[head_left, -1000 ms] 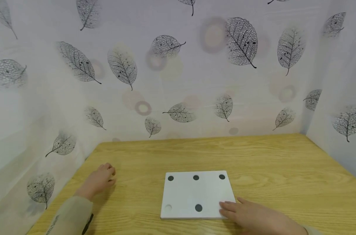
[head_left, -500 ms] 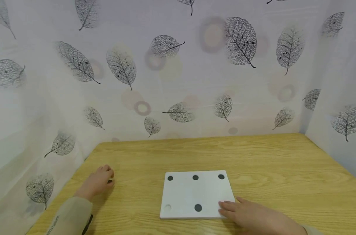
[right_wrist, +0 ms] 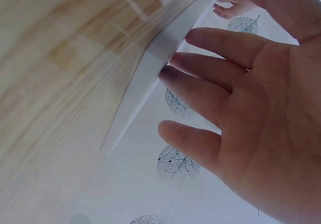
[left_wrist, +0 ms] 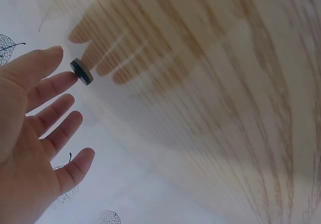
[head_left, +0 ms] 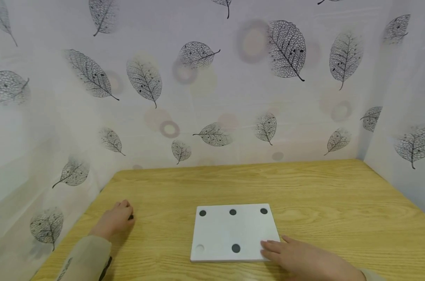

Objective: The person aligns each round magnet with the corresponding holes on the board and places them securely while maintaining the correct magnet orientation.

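At the left of the table, my left hand (head_left: 112, 221) is low over the wood beside a small dark disc (head_left: 130, 217). In the left wrist view, the index fingertip touches the disc (left_wrist: 82, 72), and the thumb appears apart from it. The other fingers are loosely bent. A white board (head_left: 230, 234) lies flat near the front, with dark round spots along its top and one at the lower middle. A pale round recess (head_left: 200, 248) shows at its lower left. My right hand (head_left: 303, 255) rests its straight fingers on the board's lower right corner, hiding that part.
The wooden table (head_left: 324, 195) is glossy and mirrors the hand in the left wrist view. A pale sheet with leaf prints (head_left: 212, 89) stands behind it and along both sides.
My left hand has shifted slightly left and lower, and the dark disc, hidden at first, now shows at its fingertips. The right hand and the board stay put.
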Demonstrator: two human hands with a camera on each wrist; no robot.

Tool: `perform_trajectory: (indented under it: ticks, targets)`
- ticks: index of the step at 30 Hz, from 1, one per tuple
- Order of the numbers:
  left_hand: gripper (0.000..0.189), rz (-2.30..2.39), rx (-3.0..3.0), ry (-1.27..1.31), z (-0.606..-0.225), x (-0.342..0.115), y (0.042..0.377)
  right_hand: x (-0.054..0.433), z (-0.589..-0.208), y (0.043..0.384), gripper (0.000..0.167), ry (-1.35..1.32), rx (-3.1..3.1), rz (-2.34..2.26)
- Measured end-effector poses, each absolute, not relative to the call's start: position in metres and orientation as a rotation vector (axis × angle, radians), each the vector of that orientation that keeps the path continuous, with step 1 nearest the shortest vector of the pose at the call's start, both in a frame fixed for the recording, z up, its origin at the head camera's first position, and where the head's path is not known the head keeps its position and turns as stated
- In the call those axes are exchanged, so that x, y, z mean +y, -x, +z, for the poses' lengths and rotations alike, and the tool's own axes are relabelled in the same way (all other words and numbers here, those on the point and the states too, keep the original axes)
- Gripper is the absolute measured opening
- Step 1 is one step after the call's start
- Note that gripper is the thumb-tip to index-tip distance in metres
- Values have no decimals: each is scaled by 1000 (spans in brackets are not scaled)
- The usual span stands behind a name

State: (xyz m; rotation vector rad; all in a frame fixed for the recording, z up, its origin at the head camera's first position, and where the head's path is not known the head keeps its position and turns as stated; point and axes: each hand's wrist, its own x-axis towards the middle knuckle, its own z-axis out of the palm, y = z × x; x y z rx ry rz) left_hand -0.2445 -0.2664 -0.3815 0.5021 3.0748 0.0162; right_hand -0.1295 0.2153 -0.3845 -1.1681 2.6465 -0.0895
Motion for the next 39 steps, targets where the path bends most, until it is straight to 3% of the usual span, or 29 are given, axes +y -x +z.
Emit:
perform_trajectory:
  ticks: [11,24,39]
  targets:
    - [21,-141,3078,-381,-377,-263,240,218,-380,123,57,1081,2672,-122]
    - [9,-79,3059,-335,-374,-259,244,219,-380,124,57,1210,2695,-60]
    - [9,-48,3084,-406,-378,-263,245,220,-381,125,57,1313,2721,-16]
